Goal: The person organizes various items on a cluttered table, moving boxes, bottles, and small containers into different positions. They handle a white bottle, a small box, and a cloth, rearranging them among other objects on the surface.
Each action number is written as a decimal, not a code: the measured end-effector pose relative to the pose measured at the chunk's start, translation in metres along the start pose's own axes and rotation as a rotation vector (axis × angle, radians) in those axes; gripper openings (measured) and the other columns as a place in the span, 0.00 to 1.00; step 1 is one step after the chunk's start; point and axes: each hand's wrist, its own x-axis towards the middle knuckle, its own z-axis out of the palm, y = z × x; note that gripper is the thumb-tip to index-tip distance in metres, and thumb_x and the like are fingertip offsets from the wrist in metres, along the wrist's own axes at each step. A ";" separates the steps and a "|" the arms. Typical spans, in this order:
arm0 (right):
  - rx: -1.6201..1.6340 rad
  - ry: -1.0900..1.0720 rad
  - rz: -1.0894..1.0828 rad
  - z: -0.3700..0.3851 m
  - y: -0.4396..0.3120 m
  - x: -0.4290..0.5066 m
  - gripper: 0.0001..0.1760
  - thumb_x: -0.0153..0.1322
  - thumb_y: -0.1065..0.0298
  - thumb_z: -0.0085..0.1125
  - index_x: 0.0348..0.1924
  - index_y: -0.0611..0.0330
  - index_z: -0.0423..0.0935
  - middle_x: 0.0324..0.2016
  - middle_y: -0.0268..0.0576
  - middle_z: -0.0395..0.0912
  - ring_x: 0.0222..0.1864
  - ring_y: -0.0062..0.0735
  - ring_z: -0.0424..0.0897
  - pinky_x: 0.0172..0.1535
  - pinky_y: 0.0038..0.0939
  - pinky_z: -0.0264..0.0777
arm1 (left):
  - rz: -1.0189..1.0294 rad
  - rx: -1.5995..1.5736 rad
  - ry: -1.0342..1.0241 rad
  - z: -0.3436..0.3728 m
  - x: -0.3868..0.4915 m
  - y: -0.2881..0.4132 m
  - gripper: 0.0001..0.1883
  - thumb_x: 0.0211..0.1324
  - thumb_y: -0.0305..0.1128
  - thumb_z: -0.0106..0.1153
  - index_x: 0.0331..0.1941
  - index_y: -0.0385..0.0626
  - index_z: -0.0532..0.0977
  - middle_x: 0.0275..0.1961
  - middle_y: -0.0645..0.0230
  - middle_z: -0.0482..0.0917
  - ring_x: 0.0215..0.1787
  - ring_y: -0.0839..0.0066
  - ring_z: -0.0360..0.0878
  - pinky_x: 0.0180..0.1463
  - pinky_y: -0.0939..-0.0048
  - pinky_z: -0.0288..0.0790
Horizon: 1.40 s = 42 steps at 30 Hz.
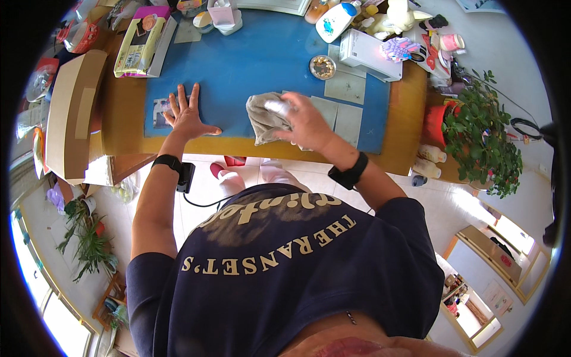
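My left hand [188, 117] lies flat with fingers spread on the blue tabletop cover [250, 58], partly over a small printed picture [161, 117]. In my right hand [311, 121] is a shiny whitish object [279, 107], blurred, so its kind is unclear. Directly beneath and beside that hand sits a bunched grey-beige cloth [264, 120] near the desk's front edge. Whether my fingers also touch the cloth is hard to tell. Pale paper sheets [348, 124] lie flat to the right of the cloth, partly hidden by my right hand.
A round clear container of small pieces [322, 67] stands at the right, near a white box [368, 56] and a white bottle with a blue cap [335, 22]. A packaged box [143, 42] occupies the back left. Beyond the desk's right end is a potted plant [484, 129]; cardboard [73, 116] stands left.
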 end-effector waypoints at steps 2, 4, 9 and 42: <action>-0.135 -0.071 -0.014 0.018 -0.006 -0.002 0.22 0.63 0.69 0.69 0.51 0.61 0.80 0.54 0.49 0.72 0.52 0.51 0.74 0.58 0.40 0.71 | 0.003 0.004 0.004 -0.001 0.001 0.001 0.81 0.17 0.60 0.85 0.78 0.76 0.36 0.82 0.59 0.26 0.82 0.46 0.20 0.73 0.25 0.33; -0.085 -0.036 -0.008 0.033 0.007 0.001 0.20 0.62 0.72 0.66 0.49 0.60 0.80 0.53 0.49 0.72 0.51 0.51 0.74 0.57 0.39 0.71 | 0.001 0.014 0.001 -0.002 0.001 0.001 0.82 0.16 0.60 0.85 0.78 0.76 0.35 0.82 0.59 0.26 0.82 0.46 0.20 0.73 0.24 0.33; 0.313 0.113 0.111 0.018 0.021 0.037 0.20 0.63 0.79 0.58 0.49 0.60 0.80 0.45 0.52 0.77 0.47 0.52 0.78 0.51 0.40 0.74 | 0.000 0.013 -0.010 -0.002 0.004 0.001 0.83 0.15 0.62 0.84 0.78 0.75 0.34 0.82 0.59 0.26 0.82 0.46 0.19 0.73 0.24 0.33; 0.217 -0.260 -0.106 0.064 -0.012 0.098 0.24 0.64 0.66 0.62 0.54 0.55 0.79 0.54 0.44 0.77 0.57 0.49 0.75 0.59 0.45 0.70 | -0.008 0.002 -0.061 -0.010 -0.003 0.003 0.82 0.18 0.61 0.84 0.78 0.73 0.34 0.81 0.58 0.23 0.82 0.45 0.19 0.74 0.26 0.33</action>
